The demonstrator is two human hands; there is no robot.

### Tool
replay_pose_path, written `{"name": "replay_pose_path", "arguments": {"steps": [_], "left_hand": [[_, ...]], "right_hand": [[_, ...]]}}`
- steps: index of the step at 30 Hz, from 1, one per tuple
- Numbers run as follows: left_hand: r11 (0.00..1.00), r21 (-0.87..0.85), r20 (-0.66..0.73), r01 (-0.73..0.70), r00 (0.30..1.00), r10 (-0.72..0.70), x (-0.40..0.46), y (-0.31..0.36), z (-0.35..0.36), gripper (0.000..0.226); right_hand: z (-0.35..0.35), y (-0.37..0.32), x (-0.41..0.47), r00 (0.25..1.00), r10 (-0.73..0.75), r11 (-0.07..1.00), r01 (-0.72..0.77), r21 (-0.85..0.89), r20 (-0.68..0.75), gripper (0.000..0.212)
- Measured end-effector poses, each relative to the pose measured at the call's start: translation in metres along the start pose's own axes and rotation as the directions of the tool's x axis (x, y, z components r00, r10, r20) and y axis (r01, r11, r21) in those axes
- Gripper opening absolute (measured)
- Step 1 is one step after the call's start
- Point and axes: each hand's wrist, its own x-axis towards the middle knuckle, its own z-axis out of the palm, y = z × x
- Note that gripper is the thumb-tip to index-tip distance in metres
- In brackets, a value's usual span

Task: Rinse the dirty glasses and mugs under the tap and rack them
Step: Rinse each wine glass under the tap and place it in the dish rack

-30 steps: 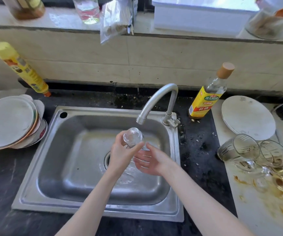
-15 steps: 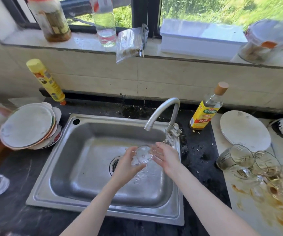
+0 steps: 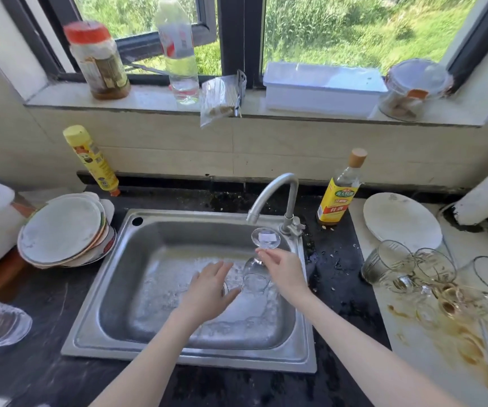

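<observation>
The right hand (image 3: 285, 273) holds a clear stemmed glass (image 3: 258, 264) upside down, fingers pinching it near the stem, with the round foot uppermost just below the tap (image 3: 275, 198) spout and the bowl pointing down into the sink (image 3: 160, 352). The left hand (image 3: 210, 290) is spread, fingers straight and relaxed, its fingertips just beside the bowl of the glass; contact cannot be confirmed, because the glass is transparent. Both hands are over the right half of the steel basin, whose floor is wet. On the dark worktop (image 3: 336, 265) to the right of the sink, a cluster of dirty glasses (image 3: 407, 270) lies tipped on a pale board (image 3: 413, 348) smeared with brown residue, with a white plate (image 3: 401, 220) behind them. A yellow-labelled bottle (image 3: 339, 193) stands just right of the tap. To the left of the sink rests a stack of plates (image 3: 63, 230), and behind it a yellow spray can (image 3: 91, 160) leans against the wall. The window sill (image 3: 148, 99) carries a jar, a water bottle and a white box.
</observation>
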Motion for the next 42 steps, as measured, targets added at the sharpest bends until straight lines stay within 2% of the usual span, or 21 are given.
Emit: {"name": "replay_pose_path", "arguments": {"steps": [5, 8, 11, 12, 14, 15, 17, 20, 24, 27, 29, 31, 34, 39, 42], "left_hand": [[0.988, 0.143, 0.012, -0.059, 0.998, 0.057, -0.012, -0.001, -0.022, 0.063], [0.976, 0.162, -0.018, -0.146, 0.988, 0.151, -0.016, 0.001, -0.032, 0.077], [0.954, 0.178, 0.003, -0.24, 0.97, 0.244, -0.02, 0.004, -0.037, 0.074], [0.944, 0.175, 0.012, -0.281, 0.959, 0.283, -0.022, 0.006, -0.038, 0.083], [0.908, 0.19, 0.044, -0.373, 0.927, 0.371, -0.03, 0.01, -0.039, 0.116], [0.886, 0.202, 0.071, -0.418, 0.908, 0.412, -0.035, 0.013, -0.036, 0.125], [0.828, 0.212, 0.117, -0.519, 0.855, 0.506, -0.048, 0.019, -0.03, 0.126], [0.727, 0.177, 0.189, -0.663, 0.748, 0.636, -0.079, 0.036, -0.019, 0.124], [0.581, 0.137, 0.259, -0.802, 0.595, 0.76, -0.124, 0.067, 0.009, 0.118], [0.443, 0.112, 0.341, -0.89, 0.453, 0.824, -0.166, 0.101, 0.029, 0.115], [0.361, 0.079, 0.378, -0.929, 0.363, 0.852, -0.204, 0.124, 0.042, 0.105], [0.27, 0.037, 0.418, -0.962, 0.26, 0.871, -0.245, 0.145, 0.057, 0.089], [0.118, -0.028, 0.46, -0.993, 0.092, 0.883, -0.315, 0.174, 0.088, 0.109], [-0.099, -0.141, 0.495, -0.985, -0.157, 0.855, -0.445, 0.227, 0.149, 0.114], [-0.203, -0.173, 0.499, -0.964, -0.263, 0.826, -0.519, 0.254, 0.183, 0.097]], "right_hand": [[-0.006, -0.004, -0.016, 0.999, -0.041, 0.988, 0.036, -0.151, -0.031, 0.022], [-0.012, -0.007, -0.038, 0.994, -0.042, 0.991, 0.029, -0.127, -0.105, 0.02], [-0.017, -0.013, -0.066, 0.98, -0.031, 0.992, 0.006, -0.126, -0.196, 0.021], [-0.017, -0.014, -0.078, 0.971, -0.022, 0.994, -0.004, -0.108, -0.239, 0.021], [-0.018, -0.014, -0.102, 0.942, 0.012, 0.998, -0.03, -0.048, -0.334, 0.019], [-0.018, -0.012, -0.117, 0.924, 0.039, 0.998, -0.052, -0.022, -0.379, 0.019], [-0.016, -0.008, -0.151, 0.885, 0.092, 0.996, -0.089, 0.027, -0.457, 0.022], [-0.008, -0.004, -0.209, 0.807, 0.173, 0.984, -0.112, 0.142, -0.564, 0.016], [-0.001, 0.005, -0.295, 0.676, 0.249, 0.967, -0.141, 0.211, -0.694, 0.014], [0.002, 0.015, -0.368, 0.535, 0.314, 0.949, -0.151, 0.277, -0.784, 0.015], [0.005, 0.023, -0.419, 0.451, 0.343, 0.939, -0.169, 0.298, -0.824, 0.016], [0.009, 0.031, -0.472, 0.371, 0.375, 0.927, -0.17, 0.335, -0.849, 0.015], [0.019, 0.046, -0.558, 0.23, 0.428, 0.902, -0.172, 0.396, -0.874, 0.012], [0.036, 0.07, -0.71, 0.004, 0.452, 0.873, -0.208, 0.442, -0.892, 0.015], [0.04, 0.078, -0.792, -0.108, 0.45, 0.852, -0.245, 0.462, -0.887, 0.013]]}}
